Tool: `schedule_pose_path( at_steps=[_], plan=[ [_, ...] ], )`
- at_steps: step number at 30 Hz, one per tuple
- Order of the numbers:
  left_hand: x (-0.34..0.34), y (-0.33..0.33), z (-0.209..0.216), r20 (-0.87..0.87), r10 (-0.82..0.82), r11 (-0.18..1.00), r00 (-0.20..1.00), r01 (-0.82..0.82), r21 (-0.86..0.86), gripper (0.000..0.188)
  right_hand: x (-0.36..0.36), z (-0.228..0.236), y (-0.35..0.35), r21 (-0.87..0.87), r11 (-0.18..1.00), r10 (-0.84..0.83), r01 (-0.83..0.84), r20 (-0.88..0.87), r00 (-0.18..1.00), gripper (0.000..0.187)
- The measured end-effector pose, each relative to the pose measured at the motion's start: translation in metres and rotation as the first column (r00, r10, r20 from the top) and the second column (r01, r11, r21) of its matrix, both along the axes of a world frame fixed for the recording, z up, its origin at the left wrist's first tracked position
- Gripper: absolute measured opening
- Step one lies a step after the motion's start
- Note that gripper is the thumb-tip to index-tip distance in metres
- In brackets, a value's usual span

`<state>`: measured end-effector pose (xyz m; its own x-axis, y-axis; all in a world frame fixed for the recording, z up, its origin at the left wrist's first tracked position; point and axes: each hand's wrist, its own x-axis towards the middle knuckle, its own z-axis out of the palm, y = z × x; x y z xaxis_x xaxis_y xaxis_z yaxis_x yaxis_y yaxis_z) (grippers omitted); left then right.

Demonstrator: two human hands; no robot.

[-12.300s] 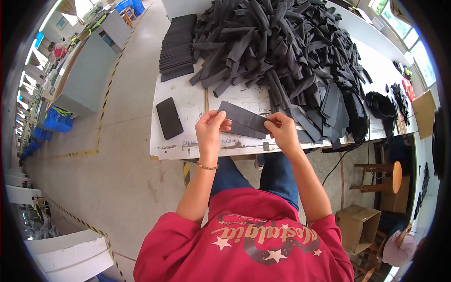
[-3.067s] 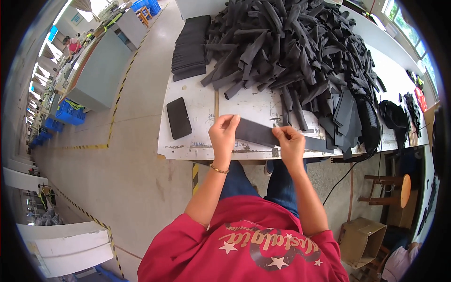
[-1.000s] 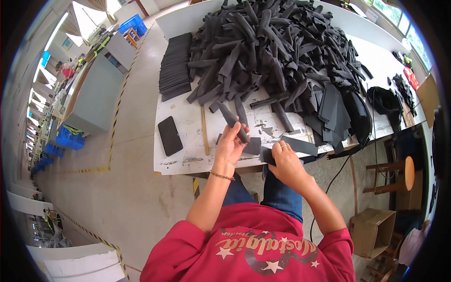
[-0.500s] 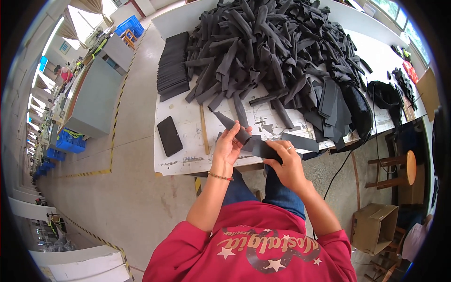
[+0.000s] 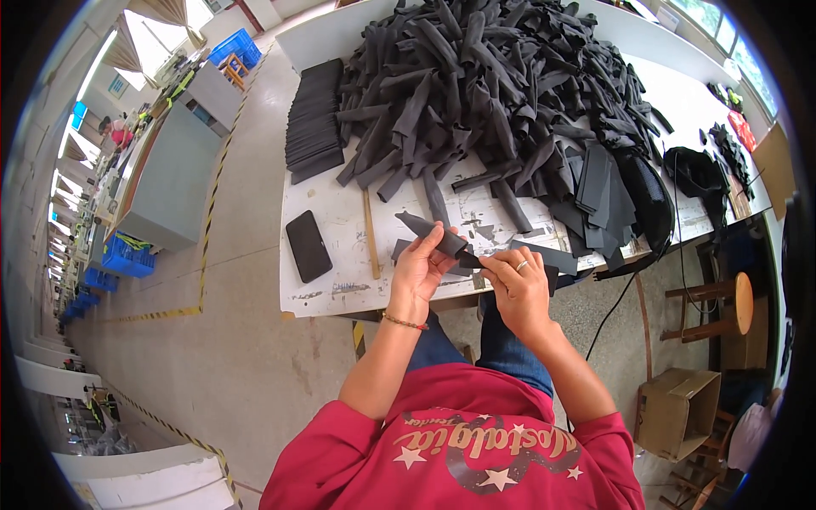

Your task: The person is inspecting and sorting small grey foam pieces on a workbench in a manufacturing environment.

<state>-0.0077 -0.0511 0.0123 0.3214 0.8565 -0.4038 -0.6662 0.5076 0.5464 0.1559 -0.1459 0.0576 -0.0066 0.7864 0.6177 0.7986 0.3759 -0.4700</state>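
Note:
Over the table's near edge, my left hand (image 5: pixel 420 270) is closed round a dark grey fabric sleeve (image 5: pixel 435 235) whose tapered end points away to the left. My right hand (image 5: pixel 520 293) pinches a flat black strip (image 5: pixel 473 260). The strip's left end meets the sleeve's near opening; how far it goes inside is hidden by my fingers. Another dark edge shows past the right side of my right hand. Beneath my hands lie flat dark grey pieces, one (image 5: pixel 546 258) just beyond my right hand.
A large heap of dark sleeves (image 5: pixel 476 93) covers the white table (image 5: pixel 340 293). Left of it are a neat row of stacked sleeves (image 5: pixel 313 123), a phone (image 5: pixel 308 246) and a wooden stick (image 5: pixel 371 234). Flat panels (image 5: pixel 595 178) lie right; a stool (image 5: pixel 722 302) and carton (image 5: pixel 677 414) stand beyond.
My right hand has turned the black strip and brought its end to the sleeve's opening. My left hand has shifted slightly right with the sleeve.

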Motion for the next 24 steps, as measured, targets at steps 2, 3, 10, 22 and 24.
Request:
schedule_pose_path(
  at_steps=[2,3,10,22,24],
  plan=[
    [0.000,-0.002,0.001,-0.019,-0.030,0.999,0.999,0.031,0.011,0.025,0.002,0.002,0.001,0.009,1.000,0.006,-0.006,0.033,0.999,0.026],
    [0.001,-0.003,0.001,-0.018,-0.030,0.999,0.999,0.030,0.011,0.025,0.003,0.002,0.003,0.009,1.000,0.007,-0.007,0.034,0.999,0.026],
    [0.002,-0.008,0.007,0.021,-0.049,0.999,0.999,0.048,0.014,0.028,0.007,0.001,0.006,0.093,0.995,-0.044,0.025,0.209,0.977,0.027],
    [0.021,-0.035,0.038,0.098,-0.084,0.921,0.992,0.040,0.386,0.031,-0.029,-0.005,0.005,0.022,0.995,0.100,-0.098,-0.158,0.982,0.056],
    [0.021,-0.033,0.034,0.073,-0.042,0.899,0.996,0.006,0.438,0.028,-0.029,-0.002,-0.001,-0.038,0.999,-0.014,0.013,-0.014,1.000,0.048]
  ],
)
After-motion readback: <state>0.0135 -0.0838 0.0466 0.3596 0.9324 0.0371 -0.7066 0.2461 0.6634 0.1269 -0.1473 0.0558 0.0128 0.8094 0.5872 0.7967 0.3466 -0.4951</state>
